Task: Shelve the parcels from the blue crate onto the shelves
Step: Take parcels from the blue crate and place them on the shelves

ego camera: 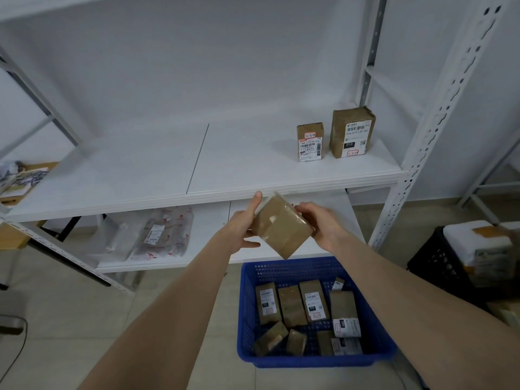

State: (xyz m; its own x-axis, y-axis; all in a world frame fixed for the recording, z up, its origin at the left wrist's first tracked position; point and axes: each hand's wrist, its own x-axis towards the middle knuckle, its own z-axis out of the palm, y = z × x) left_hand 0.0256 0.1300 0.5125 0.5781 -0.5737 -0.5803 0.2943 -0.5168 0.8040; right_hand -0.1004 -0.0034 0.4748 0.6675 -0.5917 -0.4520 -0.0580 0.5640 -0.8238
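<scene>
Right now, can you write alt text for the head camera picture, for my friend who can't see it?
A person's left hand and right hand hold a brown parcel in front of a white shelf, above a blue crate with more parcels. A small labelled parcel and a taller parcel stand upright near the right end of that shelf.
</scene>
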